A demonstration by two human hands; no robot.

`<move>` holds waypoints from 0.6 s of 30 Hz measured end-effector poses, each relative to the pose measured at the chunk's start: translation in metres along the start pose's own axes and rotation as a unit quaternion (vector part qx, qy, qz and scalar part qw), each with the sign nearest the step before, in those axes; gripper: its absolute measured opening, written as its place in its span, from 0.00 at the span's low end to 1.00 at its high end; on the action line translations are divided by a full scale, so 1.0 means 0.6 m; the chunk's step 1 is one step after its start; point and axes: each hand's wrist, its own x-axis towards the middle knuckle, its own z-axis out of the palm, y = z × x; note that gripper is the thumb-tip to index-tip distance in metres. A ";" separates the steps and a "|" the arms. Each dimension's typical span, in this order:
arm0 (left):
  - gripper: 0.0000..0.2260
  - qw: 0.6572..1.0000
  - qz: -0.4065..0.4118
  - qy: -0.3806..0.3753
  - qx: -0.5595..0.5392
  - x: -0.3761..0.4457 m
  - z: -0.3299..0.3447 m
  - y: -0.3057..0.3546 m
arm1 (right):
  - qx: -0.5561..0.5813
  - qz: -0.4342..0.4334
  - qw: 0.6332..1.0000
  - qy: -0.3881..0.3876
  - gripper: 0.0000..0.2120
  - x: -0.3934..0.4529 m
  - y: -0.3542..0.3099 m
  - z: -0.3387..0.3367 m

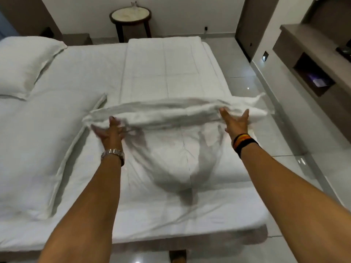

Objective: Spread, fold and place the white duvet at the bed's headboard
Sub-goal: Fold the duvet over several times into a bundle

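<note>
While the white duvet (171, 76) lies flat along the right side of the bed (79, 76), its near edge is bunched into a blurred, lifted roll running across just beyond both sets of fingers. Left hand (110, 132), watch (114, 154) on the wrist, reaches forward palm down, fingers (114, 120) spread against the roll's left end; right hand (236, 123), dark wristbands (244, 142), has fingers splayed wide at the right end. Motion blur: cannot tell whether either hand actually pinches cloth.
</note>
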 end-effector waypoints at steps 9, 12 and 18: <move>0.40 0.894 -0.027 0.124 0.429 -0.058 -0.091 -0.226 | -0.323 0.111 0.918 0.201 0.51 -0.006 0.276 -0.022; 0.41 0.892 -0.184 0.181 0.372 -0.066 -0.093 -0.268 | -0.225 0.201 0.911 0.280 0.60 0.013 0.290 -0.029; 0.55 0.890 -0.294 0.256 0.237 -0.035 -0.060 -0.298 | -0.071 0.268 0.907 0.317 0.67 0.053 0.302 -0.049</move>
